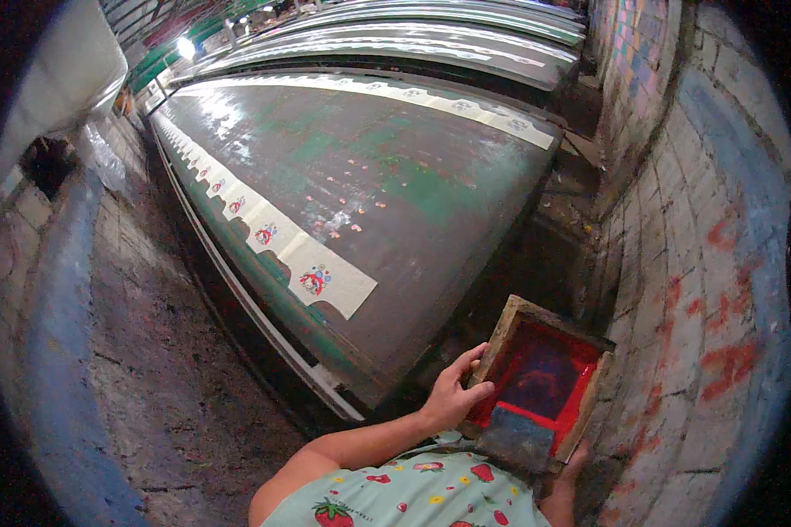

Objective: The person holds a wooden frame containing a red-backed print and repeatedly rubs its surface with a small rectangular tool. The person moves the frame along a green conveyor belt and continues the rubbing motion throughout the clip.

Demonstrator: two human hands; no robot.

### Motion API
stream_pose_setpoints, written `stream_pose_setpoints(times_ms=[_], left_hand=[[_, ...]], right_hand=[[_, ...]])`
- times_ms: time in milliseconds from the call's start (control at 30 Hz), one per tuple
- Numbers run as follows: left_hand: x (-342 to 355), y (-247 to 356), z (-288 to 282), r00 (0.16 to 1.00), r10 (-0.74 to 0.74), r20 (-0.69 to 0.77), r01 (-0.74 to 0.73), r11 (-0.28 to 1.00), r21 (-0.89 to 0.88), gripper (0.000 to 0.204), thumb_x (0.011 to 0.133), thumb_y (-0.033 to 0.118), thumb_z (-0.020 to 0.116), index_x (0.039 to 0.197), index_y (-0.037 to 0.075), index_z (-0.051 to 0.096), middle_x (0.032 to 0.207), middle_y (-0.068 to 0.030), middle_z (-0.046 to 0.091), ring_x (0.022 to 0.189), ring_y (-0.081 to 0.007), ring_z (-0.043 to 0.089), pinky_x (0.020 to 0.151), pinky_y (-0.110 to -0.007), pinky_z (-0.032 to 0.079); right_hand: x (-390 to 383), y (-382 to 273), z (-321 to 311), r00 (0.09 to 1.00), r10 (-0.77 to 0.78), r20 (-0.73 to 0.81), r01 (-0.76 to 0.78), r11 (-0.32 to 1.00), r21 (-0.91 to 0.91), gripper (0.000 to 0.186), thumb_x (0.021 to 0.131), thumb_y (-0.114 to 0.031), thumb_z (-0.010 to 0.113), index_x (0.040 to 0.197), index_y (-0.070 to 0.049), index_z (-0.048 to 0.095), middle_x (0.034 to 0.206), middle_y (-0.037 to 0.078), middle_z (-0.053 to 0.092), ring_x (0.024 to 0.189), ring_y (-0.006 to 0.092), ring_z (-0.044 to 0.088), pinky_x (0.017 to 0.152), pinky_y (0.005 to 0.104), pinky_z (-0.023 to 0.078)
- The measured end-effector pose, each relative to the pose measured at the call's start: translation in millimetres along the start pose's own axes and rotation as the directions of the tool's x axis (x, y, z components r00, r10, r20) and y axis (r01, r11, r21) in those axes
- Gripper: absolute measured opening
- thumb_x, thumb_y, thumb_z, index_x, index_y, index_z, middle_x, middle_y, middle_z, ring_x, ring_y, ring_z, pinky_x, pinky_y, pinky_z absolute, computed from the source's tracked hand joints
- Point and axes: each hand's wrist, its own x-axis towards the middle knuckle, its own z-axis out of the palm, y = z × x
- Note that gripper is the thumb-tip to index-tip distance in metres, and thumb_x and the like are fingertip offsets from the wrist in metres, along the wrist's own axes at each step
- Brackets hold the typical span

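Plainly, the left hand (455, 393) is closed on the left rail of a shallow, rectangular wooden frame (558, 321), thumb lying over the wood, so the frame sits tilted just to the right of that grip. The wood looks rough and stained; inside it, right of the thumb, lie a flat, dull grey slab (523, 430) at the near end and, beyond it, a dark, smooth panel (545, 378) bordered by glossy, wet-looking red colour (571, 408). The right hand (576, 458) is at the frame's near right corner, partly hidden by it; how its fingers close cannot be told. Around the grip, far to the left is a rough, blue-painted surface (57, 351), then a narrow metal rail (246, 299) running beside a long table (466, 246). On the table, ahead and left of the left hand, a pale cloth strip (338, 285) with scalloped cut-outs carries repeated red-and-blue prints; its near end is well apart from the fingers. The tabletop is dark, worn and patched with green, and a second pale strip (475, 112) follows its far edge. Right of the frame, a coarse block wall (677, 290) with red smears bounds that side.
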Motion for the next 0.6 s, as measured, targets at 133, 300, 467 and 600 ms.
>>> stream_pose_setpoints(times_ms=[133, 300, 467, 600], left_hand=[[44.4, -5.8, 11.5, 0.991, 0.075, -0.107, -0.066, 0.994, 0.086, 0.083, 0.1, 0.018, 0.083, 0.174, 0.01, 0.048, 0.142, -0.0118, 0.072, 0.127, -0.0195, 0.068, 0.115, -0.039, 0.053], [139.2, -2.5, 28.4, 0.995, -0.008, -0.102, -0.007, 0.989, -0.147, 0.083, 0.099, 0.008, 0.083, 0.174, 0.01, 0.049, 0.138, -0.0084, 0.073, 0.123, -0.0167, 0.069, 0.113, -0.038, 0.054], [227.9, 12.2, 58.4, 0.996, 0.079, -0.05, -0.083, 0.992, -0.098, 0.084, 0.099, 0.002, 0.081, 0.175, 0.007, 0.045, 0.137, -0.0072, 0.072, 0.121, -0.0158, 0.069, 0.111, -0.035, 0.055], [290.6, 25.4, 82.6, 0.997, 0.074, -0.01, -0.075, 0.992, -0.098, 0.086, 0.1, 0.0, 0.079, 0.177, 0.006, 0.04, 0.141, -0.0114, 0.068, 0.123, -0.0177, 0.07, 0.11, -0.036, 0.056]], right_hand=[[77.2, -28.1, 10.1, 0.999, 0.03, 0.033, -0.029, 1.0, -0.011, 0.05, 0.118, -0.052, 0.05, 0.145, -0.013, 0.067, 0.122, 0.002, 0.07, 0.115, 0.0209, 0.07, 0.102, 0.0413, 0.057], [146.3, -67.1, 24.4, 0.999, -0.026, -0.032, 0.026, 0.999, -0.029, 0.042, 0.117, -0.05, 0.052, 0.128, -0.015, 0.073, 0.105, 0.0, 0.072, 0.096, 0.019, 0.072, 0.086, 0.0381, 0.059], [193.6, -119.4, 65.8, 0.978, -0.186, -0.094, 0.177, 0.979, -0.096, 0.039, 0.114, -0.053, 0.057, 0.118, -0.018, 0.073, 0.087, -0.003, 0.068, 0.075, 0.0181, 0.065, 0.067, 0.0353, 0.054], [238.0, -145.0, 82.7, 0.985, -0.164, -0.046, 0.165, 0.986, 0.013, 0.037, 0.115, -0.053, 0.056, 0.11, -0.02, 0.072, 0.086, -0.004, 0.067, 0.073, 0.0175, 0.064, 0.064, 0.0356, 0.051]])
